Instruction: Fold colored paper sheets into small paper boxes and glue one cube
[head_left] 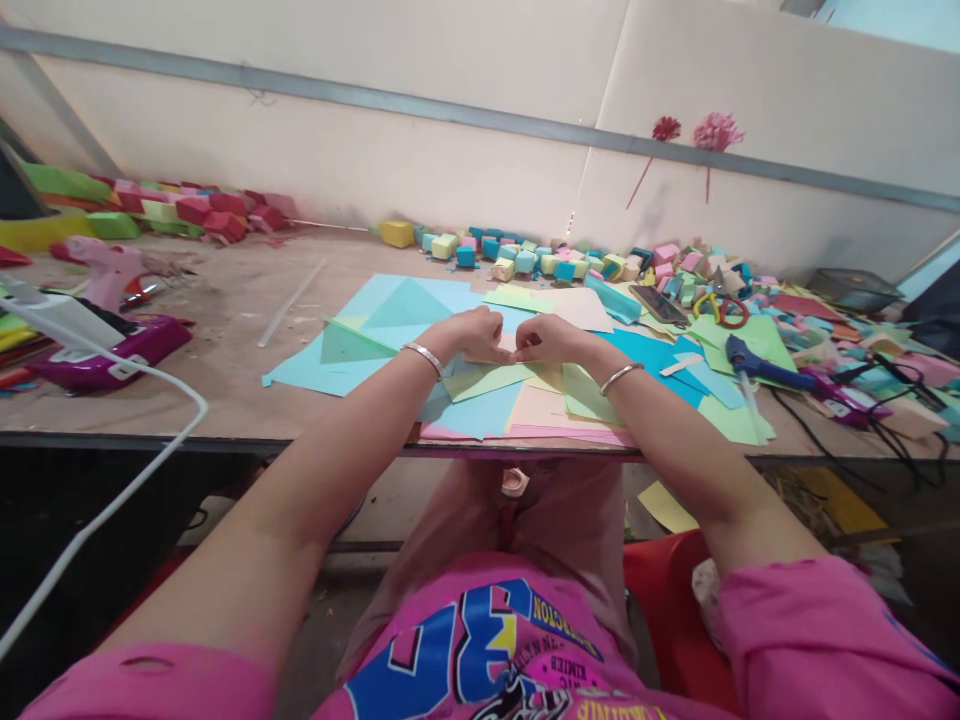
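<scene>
My left hand and my right hand meet over the middle of the wooden table, both curled with fingertips pinching a small peach-coloured paper piece between them. A silver bangle circles each wrist. Under the hands lies a spread of coloured paper sheets in blue, green, peach and pink.
Small paper cubes line the back of the table, with bigger red and green boxes at far left. A pink glue gun and white cable lie at left. A phone, scissors and a blue glue gun sit right.
</scene>
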